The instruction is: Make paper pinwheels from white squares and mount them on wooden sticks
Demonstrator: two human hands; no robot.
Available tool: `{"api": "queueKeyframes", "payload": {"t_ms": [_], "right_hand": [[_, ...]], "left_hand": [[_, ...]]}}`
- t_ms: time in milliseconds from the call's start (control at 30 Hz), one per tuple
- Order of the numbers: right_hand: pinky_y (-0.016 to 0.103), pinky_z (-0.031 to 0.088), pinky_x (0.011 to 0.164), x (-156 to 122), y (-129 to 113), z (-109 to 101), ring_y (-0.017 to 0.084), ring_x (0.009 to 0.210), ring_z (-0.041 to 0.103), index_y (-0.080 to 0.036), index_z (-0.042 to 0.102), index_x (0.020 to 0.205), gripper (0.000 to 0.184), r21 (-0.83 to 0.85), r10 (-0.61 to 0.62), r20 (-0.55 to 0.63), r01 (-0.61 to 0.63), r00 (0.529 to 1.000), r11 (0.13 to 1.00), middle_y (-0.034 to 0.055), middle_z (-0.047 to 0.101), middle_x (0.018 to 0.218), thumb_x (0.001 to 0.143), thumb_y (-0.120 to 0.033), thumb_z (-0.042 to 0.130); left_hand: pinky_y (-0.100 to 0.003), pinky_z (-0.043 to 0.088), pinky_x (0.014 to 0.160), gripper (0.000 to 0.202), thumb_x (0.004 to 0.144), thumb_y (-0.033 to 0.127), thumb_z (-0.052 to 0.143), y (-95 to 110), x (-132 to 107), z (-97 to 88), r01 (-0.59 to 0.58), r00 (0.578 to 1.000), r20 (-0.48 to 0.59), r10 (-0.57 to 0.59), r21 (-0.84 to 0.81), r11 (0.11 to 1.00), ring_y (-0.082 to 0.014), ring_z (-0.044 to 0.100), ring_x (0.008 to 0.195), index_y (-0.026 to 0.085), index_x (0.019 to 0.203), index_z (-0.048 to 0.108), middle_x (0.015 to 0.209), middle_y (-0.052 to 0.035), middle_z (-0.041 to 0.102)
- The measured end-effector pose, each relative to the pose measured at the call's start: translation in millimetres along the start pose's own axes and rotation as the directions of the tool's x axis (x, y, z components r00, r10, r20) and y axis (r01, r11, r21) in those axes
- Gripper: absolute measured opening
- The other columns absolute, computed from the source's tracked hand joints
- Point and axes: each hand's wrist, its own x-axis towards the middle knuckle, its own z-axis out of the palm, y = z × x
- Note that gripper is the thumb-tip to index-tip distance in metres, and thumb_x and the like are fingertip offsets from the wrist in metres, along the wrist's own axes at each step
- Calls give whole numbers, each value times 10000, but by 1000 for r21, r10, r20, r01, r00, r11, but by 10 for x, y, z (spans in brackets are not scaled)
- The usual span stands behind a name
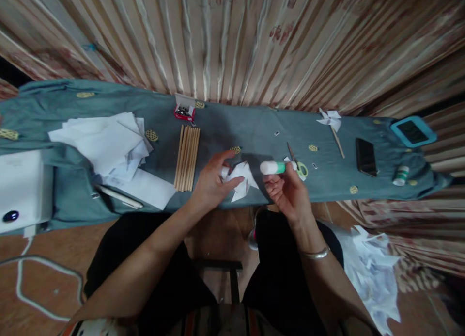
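My right hand (288, 193) grips a white and green glue stick (273, 168), held sideways with its rounded white end to the left. My left hand (214, 178) curls around a small white cap (224, 172), partly hidden by the fingers. Its thumb reaches over a folded white paper pinwheel (243, 181) near the table's front edge; whether the thumb presses on the paper I cannot tell. Just beyond the glue stick lie scissors (301, 170) with light green handles. Left of my left hand is a row of several wooden sticks (187, 159).
White paper sheets (105, 142) are piled on the left, near a pen (121, 197) and a white device (23, 190). Behind the sticks sits a small red box (184, 112). Rightward lie a pinwheel on a stick (331, 120), a phone (366, 156) and a blue-framed tablet (413, 131).
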Motion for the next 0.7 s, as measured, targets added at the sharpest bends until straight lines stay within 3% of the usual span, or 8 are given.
{"api": "queueKeyframes", "payload": {"t_ms": [100,233,467,567,700], "right_hand": [[125,553,541,68,-61,-51,73,602,683,-186,693,814,325,-7,-46,-45,46,998,999,-12,766,728,672,-439,839],[122,565,576,104,-46,-14,60,588,676,-203,687,762,291,-80,-143,-61,138,988,987,-50,739,682,613,-358,883],[173,592,574,170,79,41,72,570,652,-205,670,750,316,-327,-243,-54,213,969,921,-58,678,653,640,-436,856],[217,616,609,196,146,36,93,633,668,-208,668,784,317,-412,-275,-31,238,961,880,-51,671,701,667,-450,837],[261,623,603,212,225,9,120,681,668,-222,642,832,317,-540,-305,14,264,952,799,-39,673,762,712,-471,797]], "left_hand": [[-455,470,996,418,837,199,578,-151,37,-107,-121,992,56,110,287,950,-248,562,1126,169,1254,559,1293,-124,569],[-514,408,1064,348,902,177,460,-282,37,-140,-180,982,142,126,485,856,-290,488,1231,142,1226,584,1306,-141,560],[-516,375,1094,377,894,237,550,-286,41,-177,-219,975,150,162,570,792,-300,434,1319,199,1269,564,1432,-115,491],[-515,371,1086,252,920,250,547,-210,4,-167,-299,953,151,261,578,759,-280,467,1285,225,1153,640,1340,-85,580],[-539,314,1113,174,947,226,527,-144,-110,-78,-454,891,271,365,555,697,-238,553,1163,228,991,696,1115,-36,705]]}}
